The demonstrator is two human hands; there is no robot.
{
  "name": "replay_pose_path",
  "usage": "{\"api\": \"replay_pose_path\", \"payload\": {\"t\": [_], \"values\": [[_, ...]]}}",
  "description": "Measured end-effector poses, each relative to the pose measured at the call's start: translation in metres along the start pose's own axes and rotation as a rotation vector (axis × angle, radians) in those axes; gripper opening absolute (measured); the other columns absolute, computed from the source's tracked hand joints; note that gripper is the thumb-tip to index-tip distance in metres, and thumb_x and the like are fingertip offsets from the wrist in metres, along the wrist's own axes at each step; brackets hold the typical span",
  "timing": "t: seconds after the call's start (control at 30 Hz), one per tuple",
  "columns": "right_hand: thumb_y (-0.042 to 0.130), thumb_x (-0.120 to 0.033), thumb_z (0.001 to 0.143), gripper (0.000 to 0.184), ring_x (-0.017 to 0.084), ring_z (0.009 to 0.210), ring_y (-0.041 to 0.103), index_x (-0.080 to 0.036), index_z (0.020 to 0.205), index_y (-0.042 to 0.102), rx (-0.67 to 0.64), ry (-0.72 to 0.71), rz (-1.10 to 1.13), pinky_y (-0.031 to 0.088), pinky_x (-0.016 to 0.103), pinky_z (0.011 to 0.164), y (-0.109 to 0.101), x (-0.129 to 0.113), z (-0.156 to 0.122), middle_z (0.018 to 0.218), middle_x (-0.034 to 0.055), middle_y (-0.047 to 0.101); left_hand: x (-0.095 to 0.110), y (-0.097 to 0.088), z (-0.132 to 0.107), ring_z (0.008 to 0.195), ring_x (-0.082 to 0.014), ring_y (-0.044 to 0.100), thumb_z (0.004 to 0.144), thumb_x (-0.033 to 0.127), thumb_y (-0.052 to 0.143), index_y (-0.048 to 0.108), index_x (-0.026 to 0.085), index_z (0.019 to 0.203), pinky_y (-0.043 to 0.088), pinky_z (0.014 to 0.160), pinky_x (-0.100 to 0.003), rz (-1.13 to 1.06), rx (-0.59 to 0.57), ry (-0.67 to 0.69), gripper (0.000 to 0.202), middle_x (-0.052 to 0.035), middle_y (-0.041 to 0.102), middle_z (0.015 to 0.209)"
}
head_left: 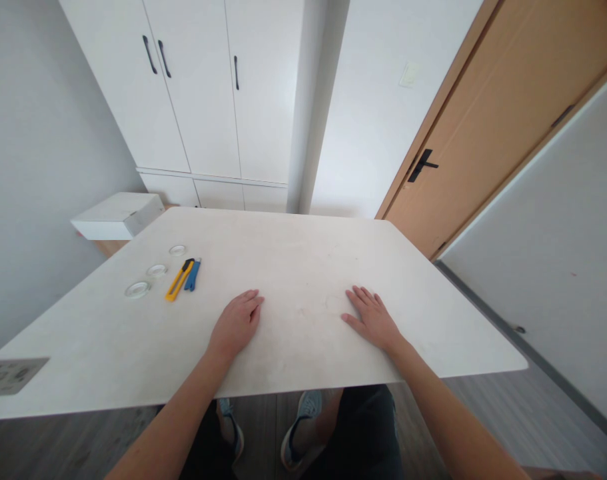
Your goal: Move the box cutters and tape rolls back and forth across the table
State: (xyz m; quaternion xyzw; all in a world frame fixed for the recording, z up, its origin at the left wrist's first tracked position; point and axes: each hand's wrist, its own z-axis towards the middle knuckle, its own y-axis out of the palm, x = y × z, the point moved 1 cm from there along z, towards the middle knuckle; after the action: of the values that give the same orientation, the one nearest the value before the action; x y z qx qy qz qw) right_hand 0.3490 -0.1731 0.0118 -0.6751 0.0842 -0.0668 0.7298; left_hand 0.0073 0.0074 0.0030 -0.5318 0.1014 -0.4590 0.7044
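Note:
My left hand point(236, 321) rests on the white table point(288, 250) near its front edge, fingers together and lying on the surface, nothing visible in it. Flat on the table to the right lies my right hand point(374, 317), with its fingers spread. Ahead and left of my left hand are a yellow utility knife point(178, 283) with a black end and a smaller blue cutter point(192, 276), side by side. Left of these, three clear round rings point(138, 289), perhaps rolls of clear tape, form a slanting row. Neither hand touches any of these things.
A grey printed label or card point(13, 376) sits at the table's front left corner. Beyond the far left edge stands a white box point(116, 215). White cupboards point(193, 107) line the back, and a wooden door point(483, 127) is at the right.

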Motion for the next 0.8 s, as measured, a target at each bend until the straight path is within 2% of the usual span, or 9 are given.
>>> {"api": "replay_pose_path", "payload": {"t": [0.23, 0.33, 0.4, 0.47, 0.53, 0.6, 0.7, 0.8], "values": [[0.033, -0.069, 0.097, 0.077, 0.031, 0.151, 0.026, -0.022, 0.158, 0.037, -0.020, 0.005, 0.000, 0.021, 0.055, 0.121, -0.002, -0.001, -0.001, 0.163, 0.0126, 0.032, 0.000, 0.001, 0.000, 0.123, -0.0253, 0.062, 0.097, 0.026, 0.042, 0.073, 0.016, 0.117, 0.047, 0.111, -0.046, 0.004, 0.018, 0.008, 0.038, -0.0120, 0.068, 0.131], [0.037, -0.065, 0.098, 0.074, 0.033, 0.151, 0.027, -0.020, 0.156, 0.039, -0.057, 0.054, -0.010, 0.023, 0.056, 0.119, -0.008, -0.008, 0.003, 0.163, 0.0140, 0.032, 0.000, 0.002, 0.000, 0.122, -0.0250, 0.062, 0.097, 0.024, 0.043, 0.073, 0.016, 0.116, 0.047, 0.111, -0.045, 0.005, 0.023, 0.012, 0.036, -0.0121, 0.069, 0.129], [0.042, -0.057, 0.099, 0.066, 0.034, 0.147, 0.034, -0.017, 0.151, 0.047, -0.092, 0.108, -0.020, 0.030, 0.054, 0.116, -0.017, -0.019, 0.013, 0.159, 0.0167, 0.039, 0.001, 0.001, 0.000, 0.122, -0.0250, 0.063, 0.097, 0.023, 0.044, 0.073, 0.016, 0.115, 0.047, 0.111, -0.045, 0.005, 0.023, 0.006, 0.035, -0.0124, 0.069, 0.128], [0.044, -0.046, 0.100, 0.052, 0.032, 0.139, 0.047, -0.017, 0.142, 0.057, -0.131, 0.110, 0.000, 0.037, 0.047, 0.112, -0.030, -0.041, 0.030, 0.151, 0.0172, 0.051, 0.003, 0.000, 0.000, 0.122, -0.0250, 0.062, 0.096, 0.021, 0.045, 0.073, 0.016, 0.115, 0.047, 0.111, -0.045, 0.002, 0.024, -0.004, 0.034, -0.0126, 0.069, 0.129], [0.044, -0.038, 0.101, 0.044, 0.028, 0.131, 0.055, -0.019, 0.135, 0.063, -0.149, 0.038, 0.054, 0.041, 0.040, 0.109, -0.046, -0.075, 0.052, 0.143, 0.0140, 0.059, 0.005, -0.002, 0.001, 0.122, -0.0248, 0.062, 0.095, 0.019, 0.046, 0.072, 0.016, 0.116, 0.047, 0.111, -0.045, -0.008, 0.017, -0.012, 0.033, -0.0127, 0.069, 0.129], [0.045, -0.038, 0.101, 0.042, 0.026, 0.128, 0.058, -0.022, 0.134, 0.065, -0.130, -0.085, 0.126, 0.042, 0.037, 0.109, -0.062, -0.122, 0.079, 0.138, 0.0103, 0.063, 0.008, -0.006, 0.002, 0.123, -0.0252, 0.061, 0.094, 0.017, 0.047, 0.072, 0.015, 0.116, 0.046, 0.112, -0.045, -0.024, 0.003, -0.020, 0.033, -0.0134, 0.068, 0.130], [0.050, -0.036, 0.100, 0.040, 0.024, 0.123, 0.061, -0.022, 0.133, 0.065, -0.116, -0.323, 0.232, 0.043, 0.036, 0.107, -0.080, -0.209, 0.119, 0.134, 0.0077, 0.067, 0.011, -0.011, 0.002, 0.122, -0.0263, 0.062, 0.092, 0.014, 0.047, 0.072, 0.015, 0.113, 0.045, 0.111, -0.045, -0.069, -0.017, -0.030, 0.032, -0.0139, 0.070, 0.126], [0.054, -0.033, 0.098, 0.036, 0.023, 0.118, 0.064, -0.021, 0.130, 0.067, -0.145, -0.565, 0.280, 0.046, 0.035, 0.104, -0.085, -0.305, 0.159, 0.131, 0.0073, 0.069, 0.012, -0.013, 0.001, 0.117, -0.0291, 0.063, 0.090, 0.013, 0.049, 0.071, 0.014, 0.113, 0.045, 0.109, -0.049, -0.117, -0.015, -0.080, 0.032, -0.0139, 0.073, 0.115]]}}
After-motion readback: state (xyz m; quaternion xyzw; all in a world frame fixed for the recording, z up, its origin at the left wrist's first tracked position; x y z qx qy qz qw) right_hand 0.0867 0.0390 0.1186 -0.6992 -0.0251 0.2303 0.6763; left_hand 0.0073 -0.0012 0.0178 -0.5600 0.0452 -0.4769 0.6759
